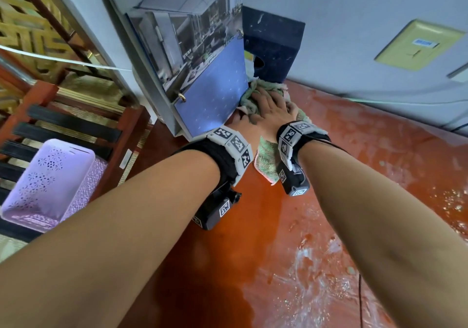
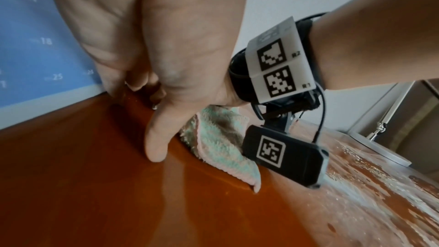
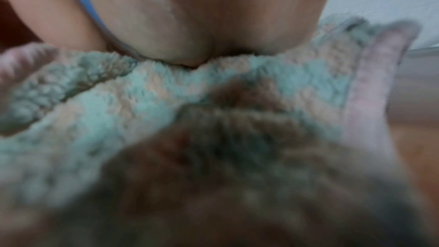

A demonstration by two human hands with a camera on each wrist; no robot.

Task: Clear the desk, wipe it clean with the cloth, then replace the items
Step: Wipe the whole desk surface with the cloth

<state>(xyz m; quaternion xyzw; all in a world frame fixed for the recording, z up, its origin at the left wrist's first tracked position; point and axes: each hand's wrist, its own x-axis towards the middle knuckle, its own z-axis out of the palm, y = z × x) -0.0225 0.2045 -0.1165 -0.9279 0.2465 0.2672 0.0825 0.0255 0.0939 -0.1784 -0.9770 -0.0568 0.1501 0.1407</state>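
Note:
On the red-brown desk (image 1: 329,201), a fluffy green and pink cloth (image 1: 266,163) lies bunched at the back, beside the foot of a blue desk calendar (image 1: 215,87). My right hand (image 1: 273,107) lies flat on top of the cloth and presses it down; the right wrist view shows its palm (image 3: 202,25) sunk into the cloth (image 3: 166,91). My left hand (image 1: 244,125) sits just left of it, half covered by the right hand. Its fingers (image 2: 118,84) bend down to the desk (image 2: 95,194) at the calendar's (image 2: 35,44) lower edge. What they hold, if anything, is hidden.
A dark blue box (image 1: 276,41) stands against the wall behind the cloth. White streaks and specks (image 1: 316,264) cover the desk's right half. A purple basket (image 1: 48,183) rests on a chair to the left. A silver lamp base (image 2: 380,149) sits on the desk's right.

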